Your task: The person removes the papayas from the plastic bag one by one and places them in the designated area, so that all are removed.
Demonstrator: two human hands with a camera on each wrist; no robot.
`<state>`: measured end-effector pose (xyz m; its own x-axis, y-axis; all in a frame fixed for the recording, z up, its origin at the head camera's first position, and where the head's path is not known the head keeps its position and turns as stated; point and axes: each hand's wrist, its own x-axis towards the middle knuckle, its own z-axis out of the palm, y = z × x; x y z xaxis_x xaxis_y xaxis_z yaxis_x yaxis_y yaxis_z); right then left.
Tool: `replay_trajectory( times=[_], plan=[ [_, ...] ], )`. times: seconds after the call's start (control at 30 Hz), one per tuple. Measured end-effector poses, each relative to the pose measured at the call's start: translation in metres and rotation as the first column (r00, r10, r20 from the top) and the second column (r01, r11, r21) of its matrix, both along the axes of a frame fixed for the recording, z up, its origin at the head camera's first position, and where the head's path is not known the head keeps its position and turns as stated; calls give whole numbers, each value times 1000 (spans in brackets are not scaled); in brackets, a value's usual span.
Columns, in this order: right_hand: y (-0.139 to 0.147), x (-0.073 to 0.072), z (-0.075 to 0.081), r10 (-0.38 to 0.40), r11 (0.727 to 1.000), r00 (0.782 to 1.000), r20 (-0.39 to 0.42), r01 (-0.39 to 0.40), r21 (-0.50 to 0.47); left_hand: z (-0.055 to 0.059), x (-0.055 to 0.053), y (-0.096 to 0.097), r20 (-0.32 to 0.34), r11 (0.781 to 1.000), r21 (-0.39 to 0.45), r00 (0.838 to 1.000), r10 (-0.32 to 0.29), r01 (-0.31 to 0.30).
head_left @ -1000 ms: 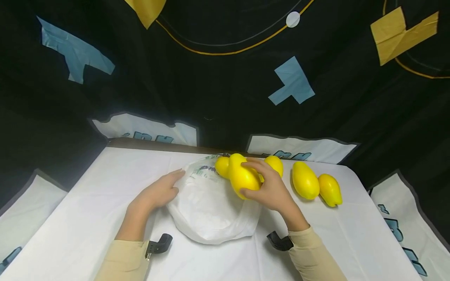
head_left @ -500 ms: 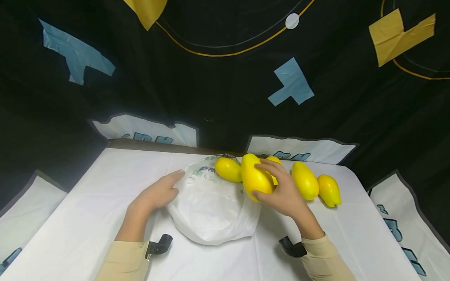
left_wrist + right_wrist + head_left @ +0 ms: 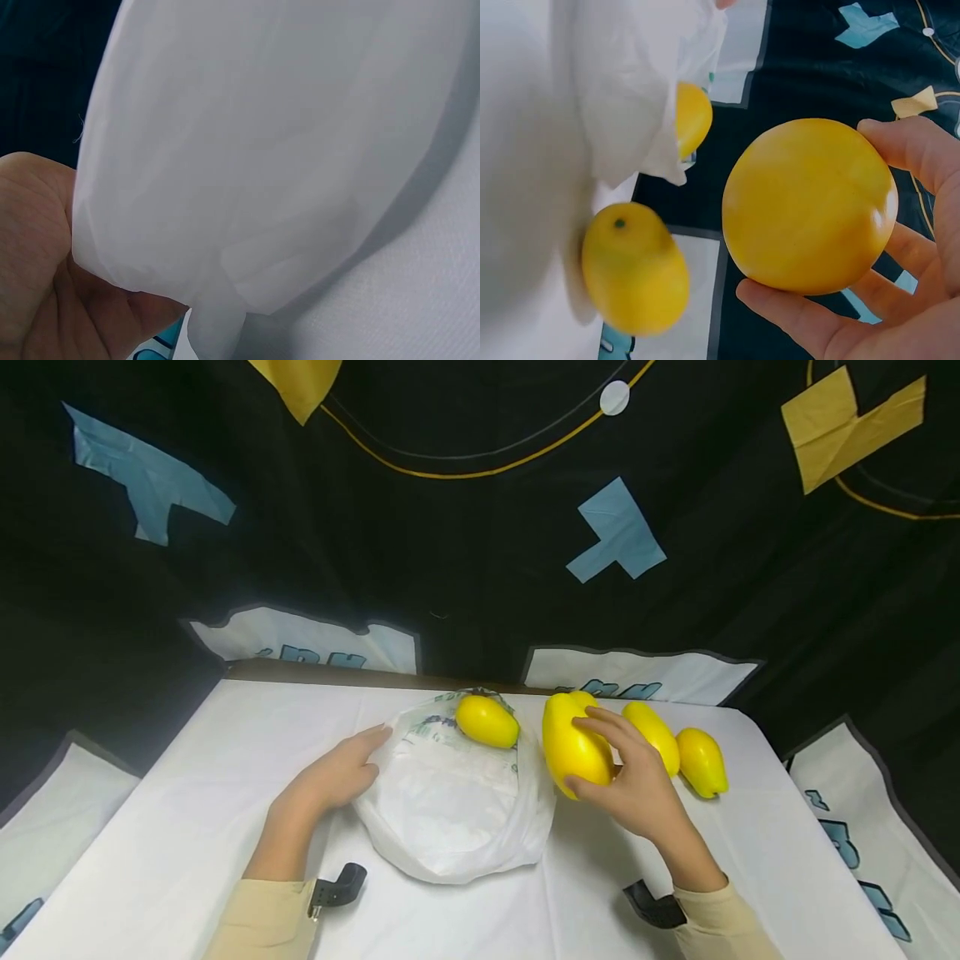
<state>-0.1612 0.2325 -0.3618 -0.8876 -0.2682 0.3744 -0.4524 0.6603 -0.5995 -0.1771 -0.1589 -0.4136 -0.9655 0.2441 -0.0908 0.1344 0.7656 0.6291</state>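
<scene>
My right hand (image 3: pixel 641 777) grips a large yellow mango (image 3: pixel 573 745) beside a white plastic bag (image 3: pixel 453 827), thumb and fingers around its sides. In the right wrist view the held mango (image 3: pixel 810 206) is apart from the bag wall. A smaller mango (image 3: pixel 486 722) lies at the far side of the bag; bag plastic partly hides it in the right wrist view. My left hand (image 3: pixel 330 775) holds the bag's left rim. In the left wrist view the bag (image 3: pixel 247 150) covers some of that hand's fingers.
A large mango (image 3: pixel 648 735) and a smaller one (image 3: pixel 702 764) lie on the white tabletop (image 3: pixel 780 852) at right. Another mango (image 3: pixel 635 270) sits near the bag, mostly behind the held one in the head view. A black curtain (image 3: pixel 480 543) hangs behind the table.
My right hand has carried the large mango rightward, from over the bag to beside it, showing more of the small mango at the bag. The left hand has stayed in place.
</scene>
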Motion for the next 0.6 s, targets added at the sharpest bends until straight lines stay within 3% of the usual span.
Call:
replay_trajectory(
  times=[0.23,0.6],
  plan=[
    [17,7,-6,-54,998,998,-36,55,22,1,1,0,-4,1000,4,1000,-1,1],
    [33,18,-10,-76,997,997,-6,76,18,-2,-1,0,-6,1000,-2,1000,-7,7]
  ],
)
